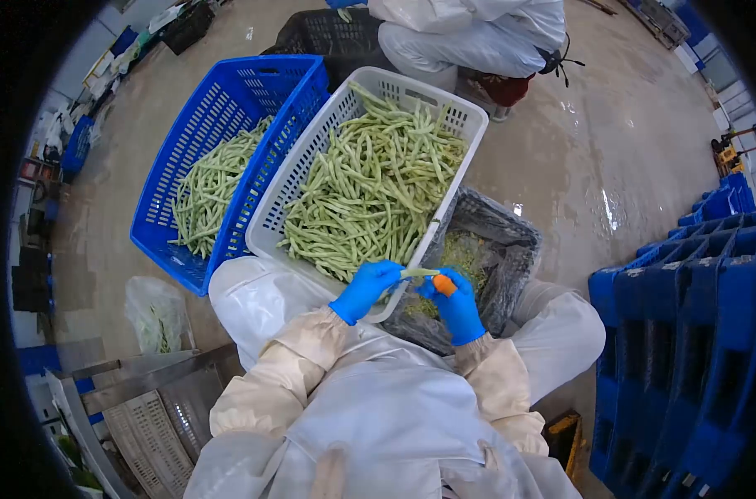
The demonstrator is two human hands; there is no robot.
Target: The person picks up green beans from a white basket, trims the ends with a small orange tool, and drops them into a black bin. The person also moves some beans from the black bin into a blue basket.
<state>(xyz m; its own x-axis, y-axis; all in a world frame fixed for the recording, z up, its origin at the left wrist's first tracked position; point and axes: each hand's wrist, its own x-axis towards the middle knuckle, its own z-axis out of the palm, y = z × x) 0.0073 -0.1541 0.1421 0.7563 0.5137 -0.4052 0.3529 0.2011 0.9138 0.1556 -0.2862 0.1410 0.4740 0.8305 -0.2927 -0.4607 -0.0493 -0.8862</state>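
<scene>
My left hand (367, 291), in a blue glove, pinches a green bean (418, 273) over the near edge of a white basket (268, 218) heaped with green beans (370, 187). At the other end of that bean is my right hand (457, 305), also blue-gloved, its fingers closed round a small orange object (444, 285). Below my right hand, a dark bin lined with plastic (511, 241) holds green scraps (464, 254). A blue basket (166, 179) with more beans (220, 187) leans against the white basket's left side.
Another person (478, 37) in white sits beyond the baskets, by a black crate (324, 35). Blue pallets (677, 333) stand at the right. On the left are a clear bag (156, 312) and a metal frame (158, 374). The floor (578, 158) looks wet.
</scene>
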